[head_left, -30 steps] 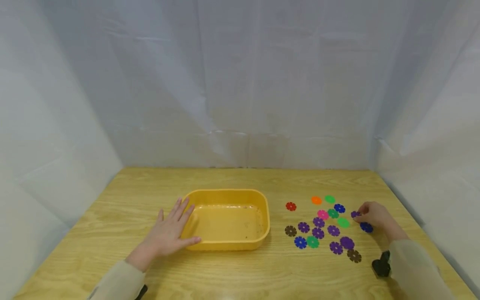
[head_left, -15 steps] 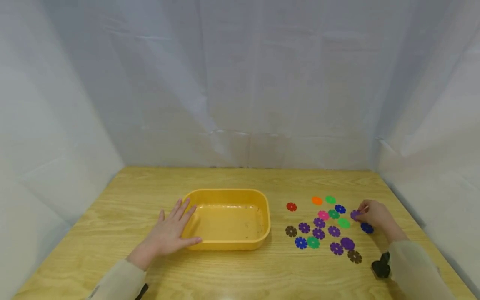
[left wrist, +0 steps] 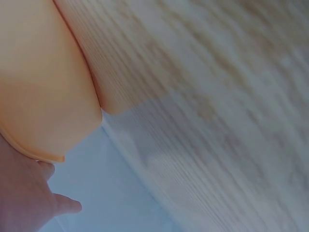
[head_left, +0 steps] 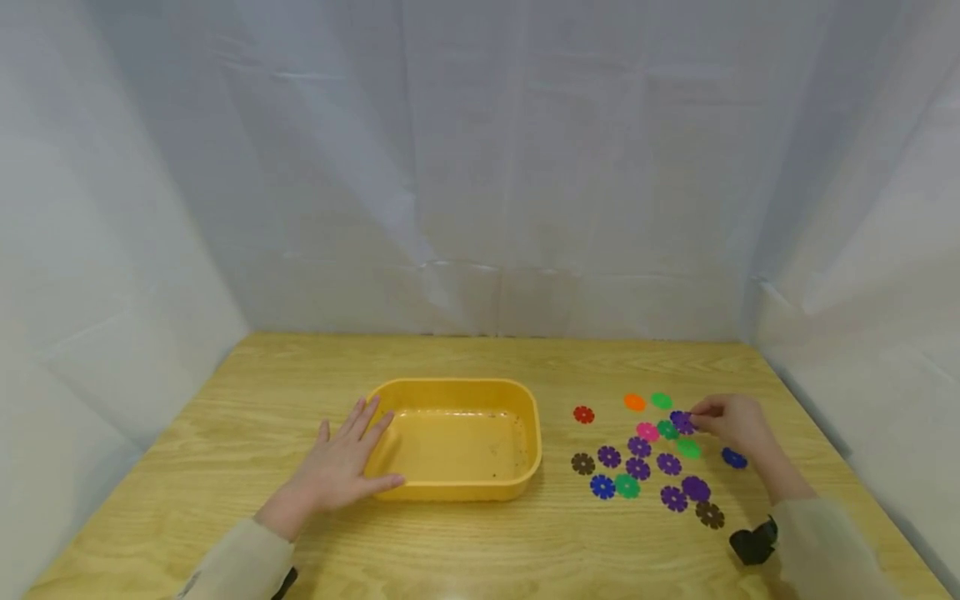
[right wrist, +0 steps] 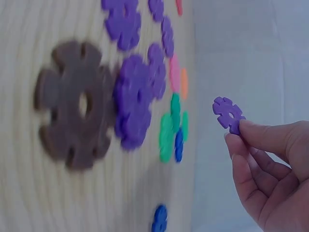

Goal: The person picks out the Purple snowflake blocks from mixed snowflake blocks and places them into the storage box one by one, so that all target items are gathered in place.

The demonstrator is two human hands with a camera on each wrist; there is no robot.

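Since the head view of a second ago, when the right hand sat low among the pieces near the bench edge, I log one change: it has come up and inward with a piece off the wood.

Bench (head_left: 480, 358): pale wood, long straight grain, matt; white sheeting hangs behind and at both sides.

Tub (head_left: 457, 392): yellow plastic, rectangular with rounded corners, smooth rim, shallow, a few dark specks on its floor. It has not moved. No piece lies in it that I can see.

Left hand (head_left: 337, 468): unchanged, flat on the bench, fingers straight and spread, fingertips against the tub's near left wall, gripping nothing.

Right hand (head_left: 731, 422): fingers (right wrist: 263, 137) curled, thumb and forefinger pinching the purple disc (right wrist: 228, 114) by its edge, clear of the bench, just above the scattered pieces and well apart from the tub.

Scattered pieces (head_left: 637, 454): thin flat plastic discs with notched, flower-like edges and a centre hole; purple, blue, green, pink, brown, red, orange. A brown disc (right wrist: 72, 104) and a purple one overlap.

My reading: pick made, carry to the tub not yet done.
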